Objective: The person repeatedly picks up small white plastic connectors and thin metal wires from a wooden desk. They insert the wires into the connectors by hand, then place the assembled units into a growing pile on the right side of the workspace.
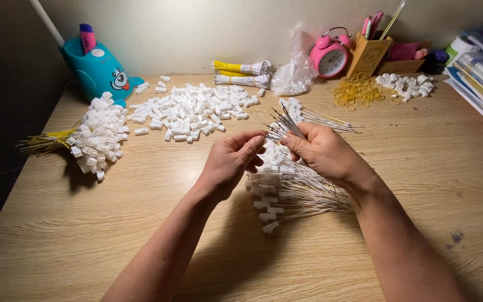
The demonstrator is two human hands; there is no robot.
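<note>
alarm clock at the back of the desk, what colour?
Pink alarm clock with a white dial, seen in the head view.

Warm, yellowish light fell from above and the far left, where a lamp's white arm [45,22] rose out of view. The wooden table [420,168] was brightest at its middle and far side; the near corners and the left edge sank into dark. The forearms cast soft shadows toward the near edge. Focus was sharp at the centre, with slight wide-angle bending at the borders. No glare showed.
</note>
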